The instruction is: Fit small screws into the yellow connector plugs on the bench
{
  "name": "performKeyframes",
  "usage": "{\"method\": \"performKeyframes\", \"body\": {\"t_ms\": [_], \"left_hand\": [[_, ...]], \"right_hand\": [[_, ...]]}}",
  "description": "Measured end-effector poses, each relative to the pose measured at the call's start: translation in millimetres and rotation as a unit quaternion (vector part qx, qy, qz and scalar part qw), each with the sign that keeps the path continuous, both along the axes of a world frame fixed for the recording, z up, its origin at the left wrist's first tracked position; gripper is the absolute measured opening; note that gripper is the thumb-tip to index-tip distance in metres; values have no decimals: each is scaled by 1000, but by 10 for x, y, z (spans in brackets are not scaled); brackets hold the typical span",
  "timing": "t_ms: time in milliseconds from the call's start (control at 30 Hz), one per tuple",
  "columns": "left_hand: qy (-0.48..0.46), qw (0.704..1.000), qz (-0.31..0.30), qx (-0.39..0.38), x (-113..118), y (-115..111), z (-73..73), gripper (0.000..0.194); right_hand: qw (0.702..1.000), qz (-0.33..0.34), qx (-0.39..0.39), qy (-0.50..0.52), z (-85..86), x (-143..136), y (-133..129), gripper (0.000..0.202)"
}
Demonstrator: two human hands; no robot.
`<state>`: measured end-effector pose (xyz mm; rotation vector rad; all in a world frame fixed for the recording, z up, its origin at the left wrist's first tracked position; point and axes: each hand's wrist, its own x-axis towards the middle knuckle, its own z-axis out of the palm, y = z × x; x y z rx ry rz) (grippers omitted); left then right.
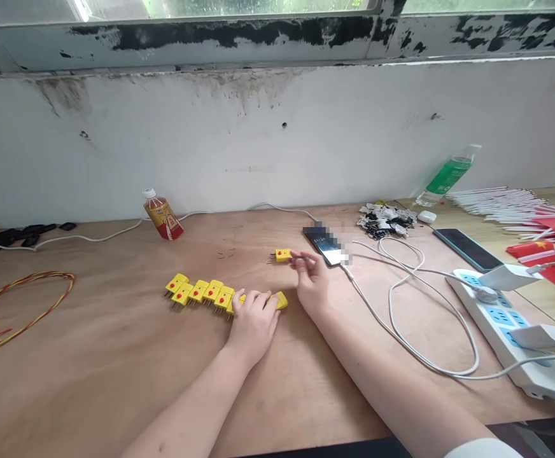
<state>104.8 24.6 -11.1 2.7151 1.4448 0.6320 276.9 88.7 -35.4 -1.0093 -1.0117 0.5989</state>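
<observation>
A staggered row of several yellow two-pin plugs (212,291), most showing a red dot, lies on the brown tabletop with the pins toward me. My left hand (256,321) is curled over the right part of this row, its fingers on the plugs and covering some of them. One yellow plug (282,300) sticks out past its fingertips on the right. Farther back, my right hand (313,286) pinches the end of another yellow plug (283,255), whose pins point left. A thin dark line shows at those fingertips; I cannot make out what it is.
A phone (325,245) on a white cable lies just beyond my right hand. Cable loops (471,340) run to a power strip (501,318) at right. Small black and white parts (385,219), a drink bottle (163,215) and a wire coil (70,289) lie around.
</observation>
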Motion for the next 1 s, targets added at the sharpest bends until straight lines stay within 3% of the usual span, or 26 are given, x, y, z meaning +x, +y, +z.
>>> {"method": "performKeyframes", "body": {"t_ms": [133, 333, 500, 633, 767, 1000], "left_hand": [[4, 1000, 3, 4, 12, -48, 56, 18], [-1, 1000, 3, 1, -14, -76, 38, 22], [1, 1000, 2, 0, -30, -75, 11, 23], [-4, 1000, 7, -4, -12, -69, 15, 27], [-29, 999, 25, 2, 2, -63, 40, 32], [-56, 988, 139, 40, -9, -58, 115, 38]], "right_hand": [[991, 88, -28, -101, -37, -247, 326, 27], [981, 104, -41, -158, -45, -445, 675, 26], [976, 136, -46, -164, -63, -516, 758, 24], [988, 136, -43, -66, -54, -496, 676, 30], [988, 134, -63, 30, -42, -269, 443, 34], [982, 135, -92, 94, -1, 285, -149, 33]]}}
